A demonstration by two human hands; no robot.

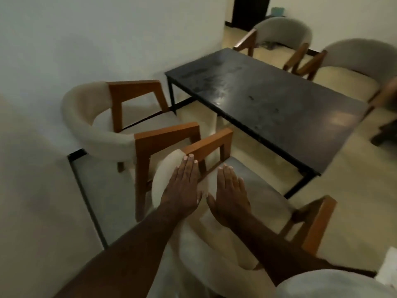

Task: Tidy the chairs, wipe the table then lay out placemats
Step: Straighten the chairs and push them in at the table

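Observation:
A cream armchair with orange-brown wooden arms (214, 250) stands right below me, facing the dark rectangular table (268, 104). My left hand (182, 186) lies flat, fingers straight, on the chair's curved cream backrest near its left wooden arm. My right hand (229, 198) is held flat with straight fingers just inside the backrest, above the grey seat; whether it touches the chair is unclear. A second matching chair (101, 123) stands to the left by the wall. Smears show on the tabletop.
Two more cream chairs stand on the table's far side, one at the back (283, 31) and one at the right (361, 59). A white wall (86, 39) runs along the left. A dark doorway (250, 11) opens at the back. Beige floor (354, 190) lies right of the table.

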